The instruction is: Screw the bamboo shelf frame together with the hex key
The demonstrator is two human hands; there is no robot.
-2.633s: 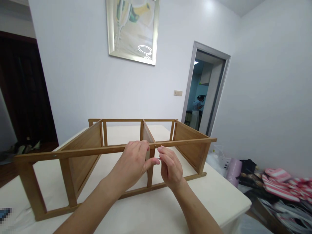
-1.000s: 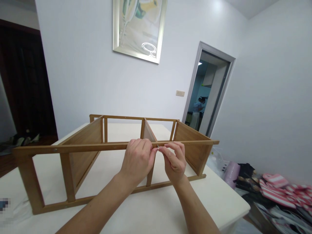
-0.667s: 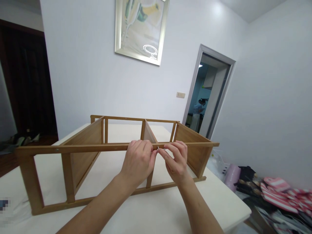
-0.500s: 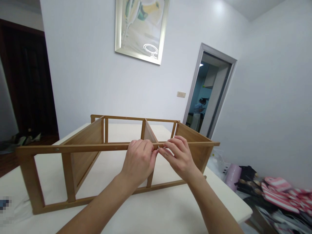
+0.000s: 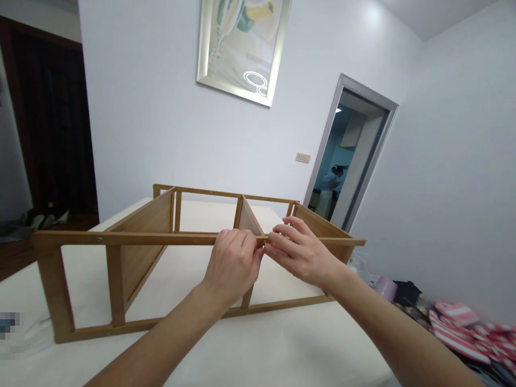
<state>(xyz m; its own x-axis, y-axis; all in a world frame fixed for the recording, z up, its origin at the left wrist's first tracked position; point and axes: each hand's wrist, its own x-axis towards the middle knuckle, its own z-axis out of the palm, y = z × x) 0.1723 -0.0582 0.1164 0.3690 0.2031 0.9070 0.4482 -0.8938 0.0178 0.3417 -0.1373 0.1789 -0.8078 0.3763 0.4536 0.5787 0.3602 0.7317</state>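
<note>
A wooden shelf rack (image 5: 149, 239) lies on its side on a white-covered table (image 5: 298, 336), its shelf boards standing on edge. My left hand (image 5: 234, 263) is closed around the rack's upper near rail, beside the middle shelf board (image 5: 249, 217). Just to its right, my right hand (image 5: 300, 252) has thumb and forefinger pinched together at the rail's front face, its other fingers raised. Between the two hands glints a small metal piece (image 5: 265, 243) at the rail, mostly hidden by the fingertips. Its kind is too small to make out.
Striped red-and-white cloth (image 5: 459, 317) and a purple roll (image 5: 386, 288) lie in a pile right of the table. A framed picture (image 5: 244, 51) hangs on the wall. Through the doorway (image 5: 342, 156) a person (image 5: 329, 185) stands in another room. A dark door (image 5: 48, 118) is at left.
My right hand has turned at the rail, its wrist and forearm swinging out to the right. My left hand keeps its grip. The view has shifted slightly.
</note>
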